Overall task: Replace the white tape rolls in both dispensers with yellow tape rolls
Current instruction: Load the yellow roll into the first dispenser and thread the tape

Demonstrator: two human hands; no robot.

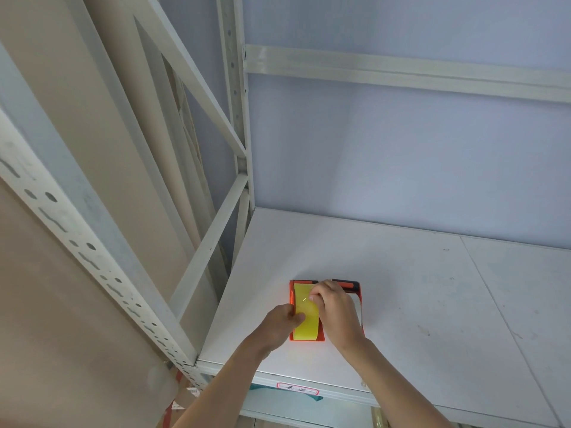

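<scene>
An orange tape dispenser (309, 338) with a black and orange handle (347, 285) lies on the white shelf board (417, 288) near its front left corner. A yellow tape roll (306, 324) sits inside it. My left hand (282, 324) grips the dispenser's left side, thumb pressed on the yellow roll. My right hand (333, 307) rests over the dispenser's right half, fingertips pinched on the roll's upper part. No white roll or second dispenser is in view.
The shelf belongs to a white metal rack with a perforated upright (92, 257) at the left and a diagonal brace (213, 239). A labelled front rail (298, 389) runs below the board. A pale wall stands behind.
</scene>
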